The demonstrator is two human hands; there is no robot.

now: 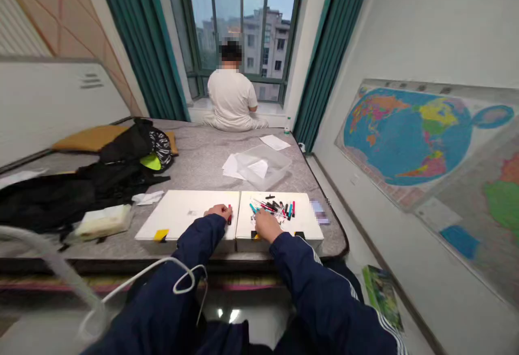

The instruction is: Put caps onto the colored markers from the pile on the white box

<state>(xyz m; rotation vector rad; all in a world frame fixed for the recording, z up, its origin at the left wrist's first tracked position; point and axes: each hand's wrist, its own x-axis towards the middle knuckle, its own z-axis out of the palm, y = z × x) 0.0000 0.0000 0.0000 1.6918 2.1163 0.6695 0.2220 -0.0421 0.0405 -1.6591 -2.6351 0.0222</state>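
Observation:
My left hand (219,212) is over the right edge of the left white box. Its closed fingertips are at a red marker (230,215), which lies lengthwise near the gap between the boxes. On the right white box, my right hand (268,226) reaches into the near left side of a loose pile of pens (279,208) in black, teal, red and white. Its fingers are drawn together beside a teal piece (253,208); what they pinch is too small to make out. The left white box (174,209) and the right white box (310,214) stand side by side.
A clear plastic bin (265,168) and paper sheets (275,142) lie behind the boxes on the grey bed (194,155). Black bags (93,182) and a soft white pack (104,221) are at left. A person (232,95) sits by the window. A white cable (154,266) crosses my left sleeve.

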